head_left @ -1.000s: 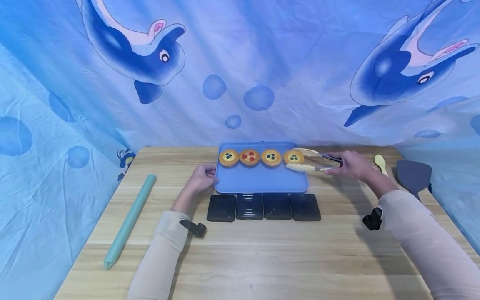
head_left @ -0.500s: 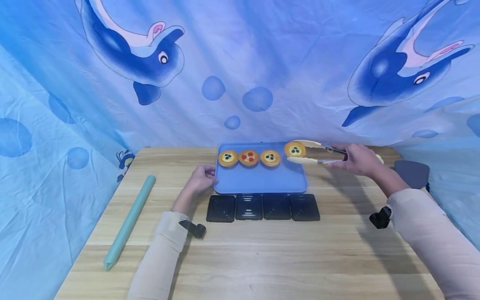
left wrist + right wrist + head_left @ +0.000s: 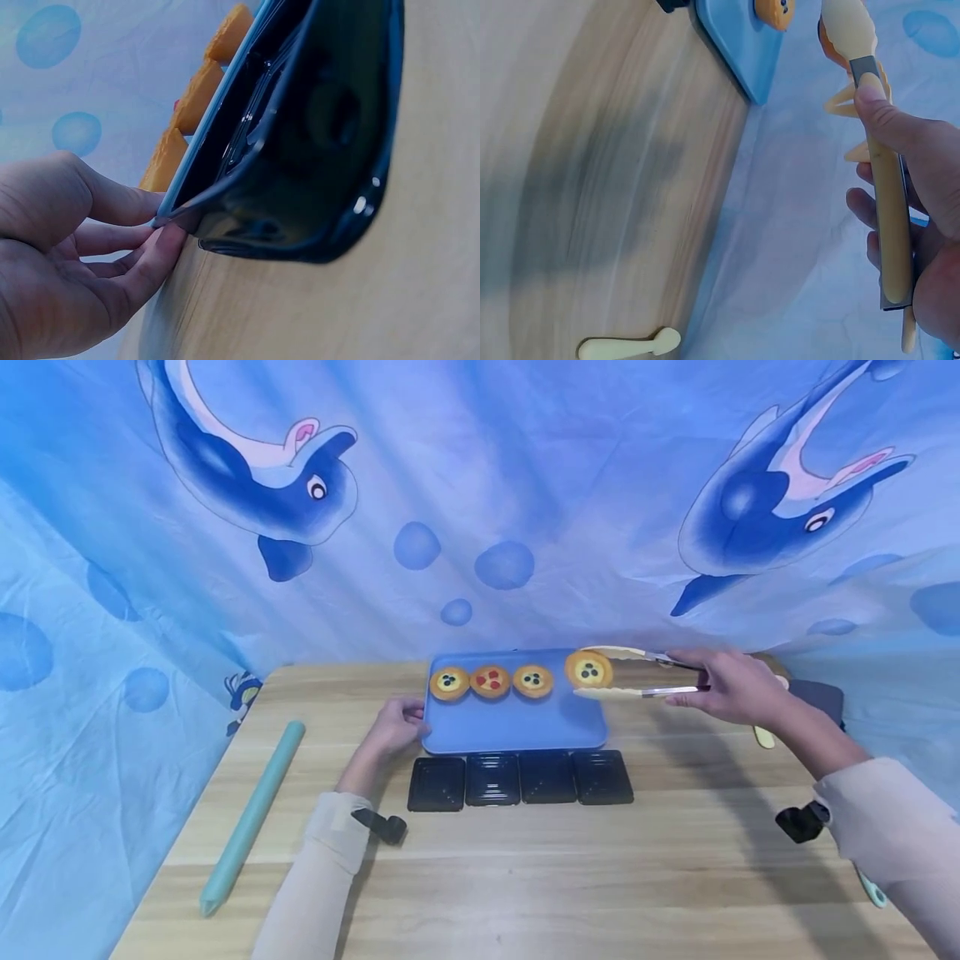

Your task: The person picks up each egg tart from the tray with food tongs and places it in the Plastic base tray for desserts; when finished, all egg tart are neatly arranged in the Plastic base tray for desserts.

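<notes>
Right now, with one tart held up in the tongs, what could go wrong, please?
The held-up tart is pinched between the tips of the tongs, so it might slip if the right hand loosens.

The left hand pinches the tray, whose front edge lies close to the black containers, so a tug could disturb them.

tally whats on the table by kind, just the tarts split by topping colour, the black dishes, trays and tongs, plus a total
Dark-topped tarts: 3
Red-topped tart: 1
Black dishes: 4
Blue tray: 1
Tongs: 1 pair
Total: 10
</notes>
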### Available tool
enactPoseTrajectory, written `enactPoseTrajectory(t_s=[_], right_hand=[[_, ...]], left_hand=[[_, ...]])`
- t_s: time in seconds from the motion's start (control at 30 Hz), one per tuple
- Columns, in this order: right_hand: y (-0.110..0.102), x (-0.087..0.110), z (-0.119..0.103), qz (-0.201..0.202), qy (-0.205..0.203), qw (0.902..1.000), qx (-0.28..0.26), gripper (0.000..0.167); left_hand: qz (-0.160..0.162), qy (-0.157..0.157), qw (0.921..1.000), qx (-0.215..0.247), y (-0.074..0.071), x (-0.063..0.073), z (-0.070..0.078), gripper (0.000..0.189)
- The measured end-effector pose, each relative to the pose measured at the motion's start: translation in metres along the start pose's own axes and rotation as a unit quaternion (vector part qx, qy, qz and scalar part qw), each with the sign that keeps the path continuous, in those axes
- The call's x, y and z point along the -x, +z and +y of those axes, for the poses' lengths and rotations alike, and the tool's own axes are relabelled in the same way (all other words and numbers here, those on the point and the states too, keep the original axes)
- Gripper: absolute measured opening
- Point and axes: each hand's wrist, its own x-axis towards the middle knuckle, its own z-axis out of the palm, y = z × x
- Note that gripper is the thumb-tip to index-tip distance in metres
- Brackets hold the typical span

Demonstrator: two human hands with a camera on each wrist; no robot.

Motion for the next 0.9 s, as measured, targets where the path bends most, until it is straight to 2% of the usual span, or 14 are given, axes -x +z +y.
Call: enactPoseTrajectory(t_s=[0.17,0.33,0.5,0.9], right_hand=[[0.001,0.014,-0.01,0.0,-0.022,0.9998,0.003,0.065],[0.0,0.03,-0.014,0.003,-0.04,0.9992,-0.001,0.065],[-0.001,0.048,-0.017,-0.021,-0.026,0.9992,-0.023,0.067],[0.017,0.077,-0.009,-0.034,-0.031,0.9968,-0.066,0.065]], left_hand=[[0.001,-0.003,1.0,-0.003,-0.003,0.004,-0.004,0.053],[0.003,-0.003,0.9999,-0.011,-0.002,0.003,-0.002,0.053],[0.003,0.003,0.9998,-0.018,0.0,0.001,-0.002,0.054],[0.008,-0.006,0.9999,-0.006,0.001,0.0,0.0,0.053]])
